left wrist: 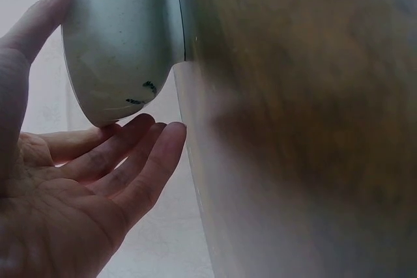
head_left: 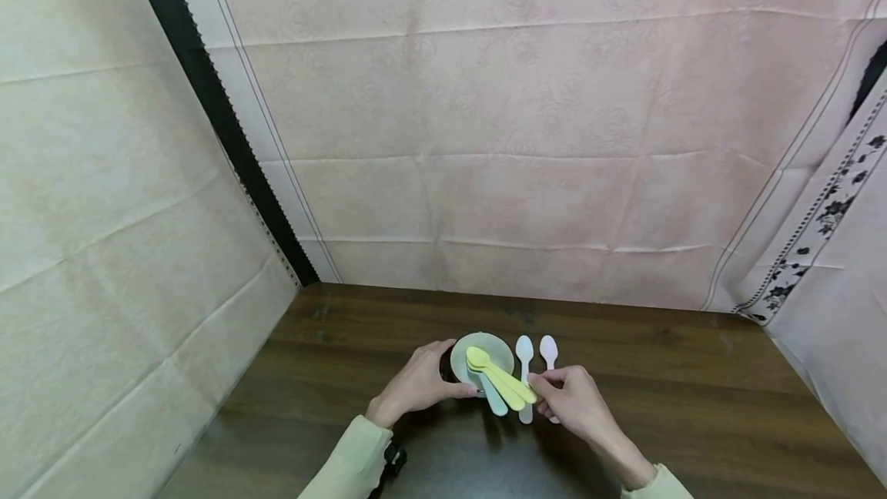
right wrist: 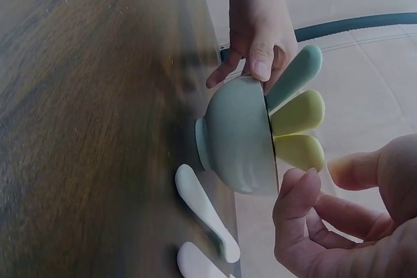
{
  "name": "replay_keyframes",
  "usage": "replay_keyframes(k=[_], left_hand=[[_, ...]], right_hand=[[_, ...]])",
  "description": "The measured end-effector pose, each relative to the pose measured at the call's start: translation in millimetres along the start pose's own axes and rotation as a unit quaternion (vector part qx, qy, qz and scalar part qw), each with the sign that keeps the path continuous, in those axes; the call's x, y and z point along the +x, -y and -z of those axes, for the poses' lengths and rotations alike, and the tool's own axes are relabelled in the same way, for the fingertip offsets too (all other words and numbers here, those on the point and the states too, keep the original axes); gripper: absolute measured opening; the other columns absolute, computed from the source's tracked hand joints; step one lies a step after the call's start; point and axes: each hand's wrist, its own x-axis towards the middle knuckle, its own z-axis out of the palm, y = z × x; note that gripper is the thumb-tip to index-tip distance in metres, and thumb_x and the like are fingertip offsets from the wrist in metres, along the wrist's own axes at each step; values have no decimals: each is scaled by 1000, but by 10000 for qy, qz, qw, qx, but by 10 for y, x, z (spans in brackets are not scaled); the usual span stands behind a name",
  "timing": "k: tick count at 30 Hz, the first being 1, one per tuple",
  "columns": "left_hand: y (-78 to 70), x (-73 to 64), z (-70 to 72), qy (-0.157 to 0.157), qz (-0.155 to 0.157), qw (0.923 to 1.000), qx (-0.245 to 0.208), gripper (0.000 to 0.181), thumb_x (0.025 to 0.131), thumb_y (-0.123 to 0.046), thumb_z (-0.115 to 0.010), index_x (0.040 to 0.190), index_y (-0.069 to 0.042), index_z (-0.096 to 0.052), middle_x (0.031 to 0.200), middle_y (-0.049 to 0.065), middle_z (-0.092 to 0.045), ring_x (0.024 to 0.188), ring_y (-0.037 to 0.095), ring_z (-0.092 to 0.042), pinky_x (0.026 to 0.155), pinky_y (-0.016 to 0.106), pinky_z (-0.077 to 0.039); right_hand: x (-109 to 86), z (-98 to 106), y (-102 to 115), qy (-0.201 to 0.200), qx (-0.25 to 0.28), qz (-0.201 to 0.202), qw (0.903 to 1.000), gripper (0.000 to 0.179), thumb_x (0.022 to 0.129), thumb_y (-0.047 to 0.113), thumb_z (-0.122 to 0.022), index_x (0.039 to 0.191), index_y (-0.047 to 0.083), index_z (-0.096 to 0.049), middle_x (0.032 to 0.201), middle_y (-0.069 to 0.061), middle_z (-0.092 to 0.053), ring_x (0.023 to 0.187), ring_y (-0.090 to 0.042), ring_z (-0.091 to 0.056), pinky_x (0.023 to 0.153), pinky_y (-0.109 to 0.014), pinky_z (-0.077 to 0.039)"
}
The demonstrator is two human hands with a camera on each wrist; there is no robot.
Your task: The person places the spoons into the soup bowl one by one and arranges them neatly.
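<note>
My left hand [head_left: 424, 380] holds a small pale green bowl [head_left: 460, 361] at its left side, thumb at the near rim and fingers round the far side. A blue-green spoon [right wrist: 296, 77] and two yellow spoons lean in the bowl, handles sticking out over the rim toward me. With thumb and forefinger, my right hand [head_left: 577, 406] pinches the handle end of the rightmost yellow spoon [right wrist: 301, 150]. The other yellow spoon [right wrist: 300, 112] lies right beside it. In the left wrist view, the bowl's outside [left wrist: 120, 37] shows small dark marks near the fingertips.
Right of the bowl, a pale mint spoon [head_left: 524, 353] and a pinkish-white spoon [head_left: 549, 350] lie side by side on the brown wooden table [head_left: 665, 360], partly behind my right hand. Light cloth [head_left: 513, 137] hangs behind the table and at both sides.
</note>
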Motion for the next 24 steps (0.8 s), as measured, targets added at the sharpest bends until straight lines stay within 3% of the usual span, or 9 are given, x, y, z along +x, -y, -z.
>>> replay_keyframes(k=[5, 14, 24], left_hand=[[-4, -5, -2, -2, 40, 10000, 6, 101, 85, -57, -91, 160, -2, -51, 162, 24, -55, 153, 47, -49, 121, 66, -45], [3, 5, -4, 1, 13, 10000, 14, 102, 85, -59, -90, 160, -2, -51, 162, 23, -55, 153, 47, -49, 121, 67, -45], [11, 0, -15, -28, 9, 10000, 27, 98, 85, -55, -92, 159, -3, -53, 161, 23, -57, 152, 47, -49, 121, 67, -46]], right_hand=[[-9, 34, -11, 110, 65, 93, 9999, 22, 104, 13, -71, 96, -4, -81, 68, -9, -71, 62, -14, -64, 56, -24, -56], [-29, 83, -7, -164, -178, 156, 9996, 28, 106, 17, -71, 86, 0, -81, 68, -6, -72, 61, -15, -64, 56, -25, -54], [-47, 139, -41, -310, -352, 32, 9989, 23, 105, 16, -72, 96, -2, -82, 70, -3, -71, 64, -14, -67, 59, -23, -50]])
